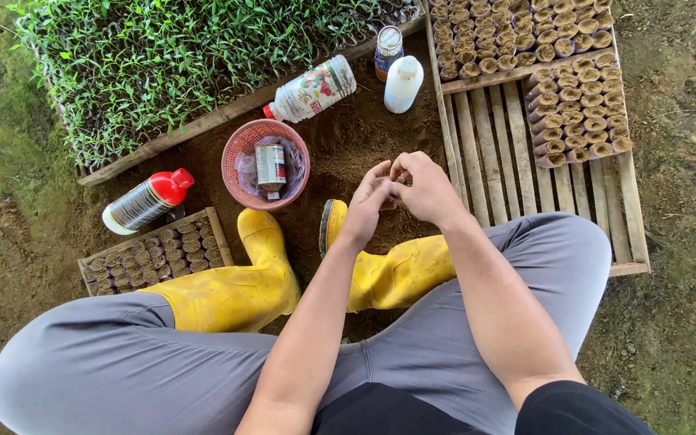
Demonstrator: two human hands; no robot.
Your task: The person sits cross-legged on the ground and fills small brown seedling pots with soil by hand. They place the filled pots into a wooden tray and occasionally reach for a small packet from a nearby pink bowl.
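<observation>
Seedling bed [195,64]: biggest item, top left. Dense thin green shoots, framed by a weathered plank running diagonally.

Wooden pallet [525,161]: right side, pale rough slats running away from the person. Far end and right part packed with small soil pots [577,105], cylindrical, dark soil tops, some rows lying tilted on their sides.

Person seated, grey trousers, yellow rubber boots [267,274], glossy, mud-scuffed, toes pointing away towards the basket. Ground is bare brown soil with mossy patches at the edges.

Small wooden tray [155,254]: beside the left boot, long axis slanting up to the right, filled with the same round soil plugs.

Pink basket [266,163]: round plastic mesh, holds a small metal can [270,169] standing roughly upright on crumpled clear plastic.

Bottles: a white one with red cap [148,201] lying on its side, cap pointing up-right; a larger labelled bottle [312,89] lying on its side, red cap pointing down-left; a white bottle [403,84] upright; a brown jar [388,50] just behind it.

Hands: left hand [366,204] and right hand [424,187] meet over the soil, between the right boot and the pallet edge. Fingertips of both pinch together at one spot. Whatever sits between them is too small and hidden; cannot tell what is held, nor which way it points.
</observation>
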